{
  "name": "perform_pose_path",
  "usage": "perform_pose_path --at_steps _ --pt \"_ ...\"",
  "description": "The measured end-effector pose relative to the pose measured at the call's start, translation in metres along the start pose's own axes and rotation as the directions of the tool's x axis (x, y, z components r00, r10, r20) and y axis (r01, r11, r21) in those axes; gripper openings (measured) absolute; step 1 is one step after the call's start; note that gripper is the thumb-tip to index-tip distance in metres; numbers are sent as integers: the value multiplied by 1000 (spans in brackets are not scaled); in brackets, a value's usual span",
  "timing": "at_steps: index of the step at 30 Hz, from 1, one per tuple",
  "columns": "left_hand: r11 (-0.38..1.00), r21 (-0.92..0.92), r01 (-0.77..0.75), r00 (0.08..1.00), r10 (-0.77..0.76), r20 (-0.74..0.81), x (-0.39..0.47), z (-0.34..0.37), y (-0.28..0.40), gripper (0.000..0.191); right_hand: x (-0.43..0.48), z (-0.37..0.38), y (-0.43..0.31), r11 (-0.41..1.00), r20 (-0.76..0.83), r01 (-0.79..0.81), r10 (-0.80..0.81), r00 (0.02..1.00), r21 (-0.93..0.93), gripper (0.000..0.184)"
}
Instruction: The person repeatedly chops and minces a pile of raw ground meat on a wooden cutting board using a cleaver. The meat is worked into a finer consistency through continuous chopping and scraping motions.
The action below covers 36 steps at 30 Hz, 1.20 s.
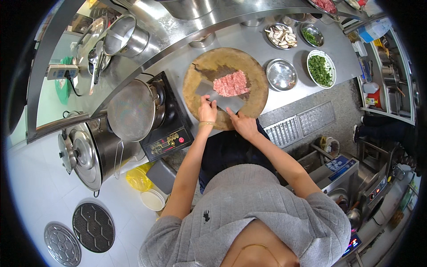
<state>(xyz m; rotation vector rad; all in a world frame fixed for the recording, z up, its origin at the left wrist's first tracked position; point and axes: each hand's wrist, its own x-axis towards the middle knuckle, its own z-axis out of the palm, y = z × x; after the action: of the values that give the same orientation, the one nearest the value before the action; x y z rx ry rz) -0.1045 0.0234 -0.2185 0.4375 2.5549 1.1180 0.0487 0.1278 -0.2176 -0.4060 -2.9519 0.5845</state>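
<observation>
A block of minced raw meat (231,83) lies on a round wooden chopping board (257,96). Along its near side a broad cleaver blade (222,99) lies nearly flat, close against the meat. My left hand (207,110) has its fingertips on the near edge of the blade, towards its left part. At the blade's right end is my right hand (244,124), wrapped around the cleaver's handle, which the fingers mostly hide, with the index finger stretched onto the metal.
Right of the board stand an empty steel dish (282,74), a bowl of chopped greens (321,70), sliced mushrooms (283,36) and a small bowl of chopped greens (312,34). A mesh strainer (131,110) rests over a pot on the induction cooker (166,142) at left. A steel shelf (160,30) overhangs the counter.
</observation>
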Motion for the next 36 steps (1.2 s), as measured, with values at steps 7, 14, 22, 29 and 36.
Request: perform_pose_path --at_steps 7,14,22,29,36 --pt "1000 -1 13 1000 -13 -14 17 -1 16 34 15 -12 -2 993 28 -98 96 995 72 49" --pt "971 -230 -58 998 52 -35 29 2 67 38 40 -51 44 867 126 -144 95 987 478 46" --pt "975 -218 -35 999 37 5 22 6 95 39 72 -80 124 -30 647 -650 142 749 759 34" --pt "970 -237 55 994 -76 -83 -1 14 60 42 63 -68 149 106 587 -619 226 777 778 29" --pt "947 -280 157 972 -198 -125 -21 18 49 39 52 -78 179 107 645 -679 237 727 726 32"
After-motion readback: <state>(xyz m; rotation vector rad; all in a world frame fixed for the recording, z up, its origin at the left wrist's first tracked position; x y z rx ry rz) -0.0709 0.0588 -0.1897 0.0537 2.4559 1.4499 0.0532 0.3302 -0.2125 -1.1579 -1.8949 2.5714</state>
